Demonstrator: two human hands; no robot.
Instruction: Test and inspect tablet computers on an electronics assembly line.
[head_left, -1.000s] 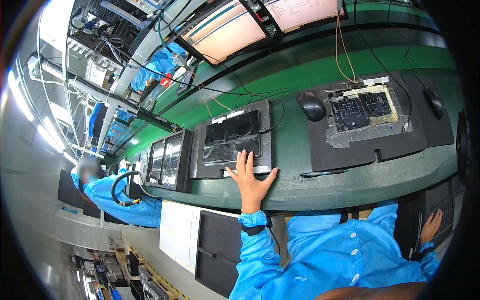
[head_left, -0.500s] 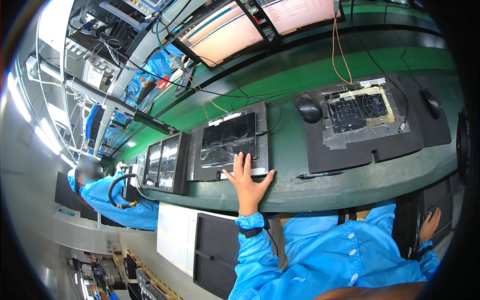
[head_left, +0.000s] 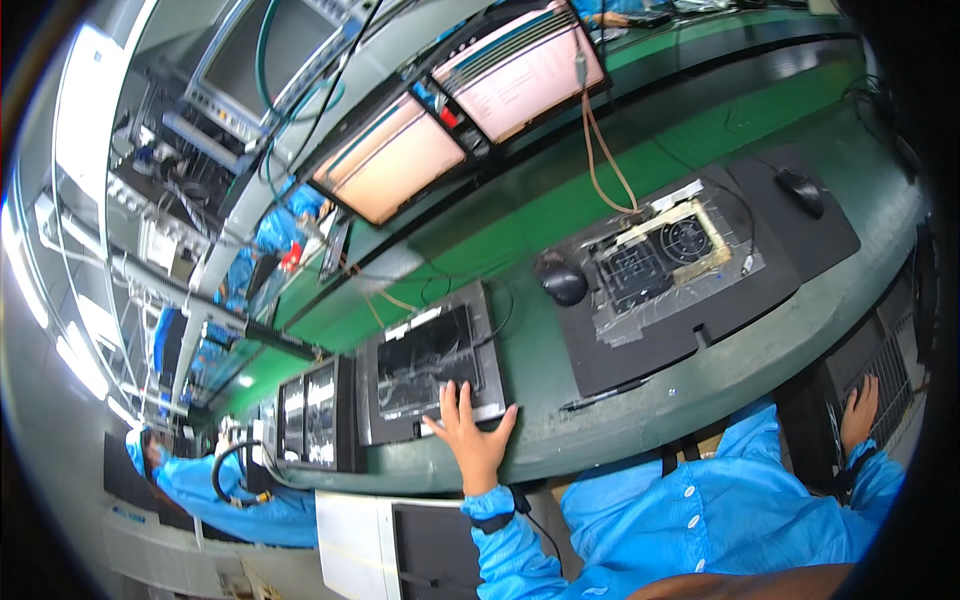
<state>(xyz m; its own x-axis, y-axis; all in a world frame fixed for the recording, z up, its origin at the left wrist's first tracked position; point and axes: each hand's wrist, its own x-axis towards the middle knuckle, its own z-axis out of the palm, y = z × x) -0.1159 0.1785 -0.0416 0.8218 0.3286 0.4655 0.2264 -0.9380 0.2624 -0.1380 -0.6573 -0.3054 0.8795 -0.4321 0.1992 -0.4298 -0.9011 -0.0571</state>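
Observation:
My left hand (head_left: 470, 440) lies with fingers spread at the front edge of a flat black glossy panel (head_left: 425, 360), its fingertips over the panel's lower edge. The panel rests on a dark taped fixture plate (head_left: 492, 340), with a cable running to its right side. My right hand (head_left: 858, 412) is low at the far right, fingers stretched out, beside a dark gridded surface (head_left: 890, 405) that looks like a keyboard. It holds nothing that I can see.
Left of the panel stands a black frame (head_left: 345, 425) with shiny panes. A second taped fixture (head_left: 640, 275), a black mouse (head_left: 560, 278), another mouse (head_left: 800, 192) and a pen (head_left: 605, 395) lie rightward. Two monitors (head_left: 390, 160) stand behind. A person in blue (head_left: 235, 495) works at left.
The whole view has tilted and shifted, so the bench now sits lower at left. My left hand stays spread at the panel's front edge, and my right hand stays beside the gridded surface.

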